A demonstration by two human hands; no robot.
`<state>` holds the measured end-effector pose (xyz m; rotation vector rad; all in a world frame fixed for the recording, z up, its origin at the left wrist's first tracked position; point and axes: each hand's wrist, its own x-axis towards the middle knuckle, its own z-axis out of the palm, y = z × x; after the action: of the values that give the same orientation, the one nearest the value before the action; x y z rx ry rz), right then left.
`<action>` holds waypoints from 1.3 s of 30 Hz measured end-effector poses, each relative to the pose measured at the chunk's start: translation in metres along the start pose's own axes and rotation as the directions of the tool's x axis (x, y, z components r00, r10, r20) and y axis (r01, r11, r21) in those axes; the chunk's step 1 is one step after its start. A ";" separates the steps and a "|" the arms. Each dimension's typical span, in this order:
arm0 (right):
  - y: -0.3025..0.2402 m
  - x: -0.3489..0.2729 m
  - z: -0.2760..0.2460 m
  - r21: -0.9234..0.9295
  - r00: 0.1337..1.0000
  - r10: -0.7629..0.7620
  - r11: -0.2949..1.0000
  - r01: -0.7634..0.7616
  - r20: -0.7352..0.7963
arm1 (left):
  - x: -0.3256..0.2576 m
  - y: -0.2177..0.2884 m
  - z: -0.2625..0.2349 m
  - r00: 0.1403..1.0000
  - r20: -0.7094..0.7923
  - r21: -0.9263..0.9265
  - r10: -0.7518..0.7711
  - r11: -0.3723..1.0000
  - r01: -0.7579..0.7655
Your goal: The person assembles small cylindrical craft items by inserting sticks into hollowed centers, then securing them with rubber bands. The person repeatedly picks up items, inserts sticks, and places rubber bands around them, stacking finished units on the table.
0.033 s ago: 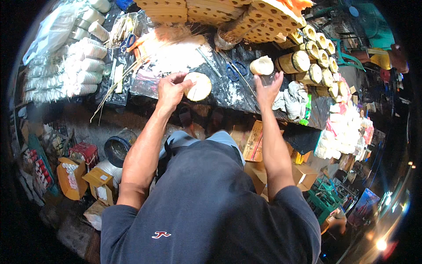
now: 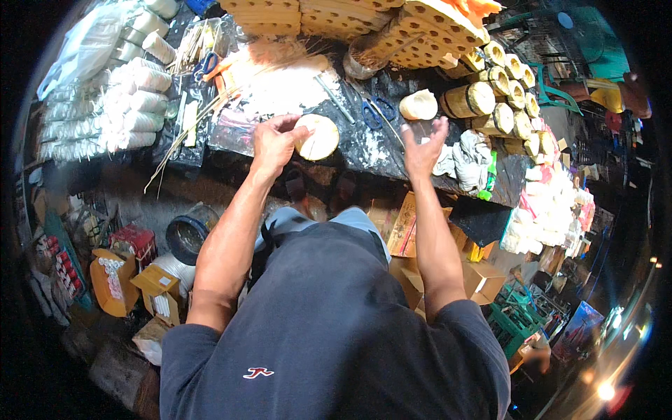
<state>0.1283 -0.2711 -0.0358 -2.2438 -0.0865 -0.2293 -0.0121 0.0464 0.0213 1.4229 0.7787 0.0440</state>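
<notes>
My left hand [image 2: 275, 143] grips the edge of a round, pale cream piece [image 2: 320, 138] between thumb and fingers, at the near edge of the dark worktable [image 2: 364, 164]. Its flat round face is turned up, and its depth is hidden. To the right, my right hand [image 2: 424, 152] is empty, with thumb and fingers spread and palm partly up. Just beyond its fingertips sits a short cream roll [image 2: 418, 105] with a hollow in its top. Blue-handled scissors [image 2: 378, 112] lie between the two pieces.
Thick-walled yellowish tubes [image 2: 497, 115] are stacked at the right, behind a crumpled grey cloth [image 2: 467, 157] and a green bottle [image 2: 489, 175]. Blocks full of holes [image 2: 427, 31] stand at the back. White twine spools [image 2: 145, 102] pile up at left. Cardboard boxes [image 2: 483, 280] sit below the table.
My right hand's fingers have dipped slightly toward me. My left hand keeps its hold on the round cream piece.
</notes>
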 end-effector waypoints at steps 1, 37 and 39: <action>-0.043 -0.020 -0.009 0.065 0.987 0.058 0.996 -0.069 0.149 | -0.003 0.003 -0.001 1.000 -0.015 0.011 -0.017 1.000 0.017; -0.150 -0.089 0.042 -0.167 0.615 -0.558 0.650 0.742 0.557 | 0.009 -0.019 -0.011 0.996 0.064 -0.110 0.068 0.992 -0.061; -0.154 -0.094 0.041 -0.195 0.565 -0.637 0.556 0.808 0.524 | 0.012 -0.022 -0.011 0.996 0.058 -0.091 0.071 0.994 -0.066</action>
<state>0.0195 -0.1400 0.0379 -2.5148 -1.3776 -0.2480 -0.0175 0.0569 -0.0029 1.3603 0.6692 0.0864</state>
